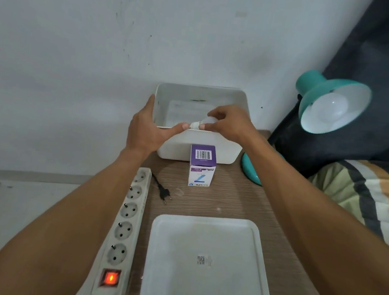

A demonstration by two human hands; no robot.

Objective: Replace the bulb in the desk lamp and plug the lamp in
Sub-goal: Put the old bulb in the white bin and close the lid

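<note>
A teal desk lamp (324, 93) leans at the right with a white bulb (331, 107) seated in its shade; its teal base (250, 168) stands on the table. My right hand (232, 122) holds another white bulb (203, 123) over the near rim of a white bin (198, 145). My left hand (146, 128) spans the bin's left wall, its thumb tip touching the held bulb's base. The lamp's black plug (165, 193) lies loose on the table beside a white power strip (123, 231) whose red switch (110, 278) glows.
A purple and white bulb box (202, 166) stands in front of the bin. A white lid (207, 265) lies flat near the table's front edge. A bed with a striped cover (363, 196) and a dark pillow (378, 58) sit at the right.
</note>
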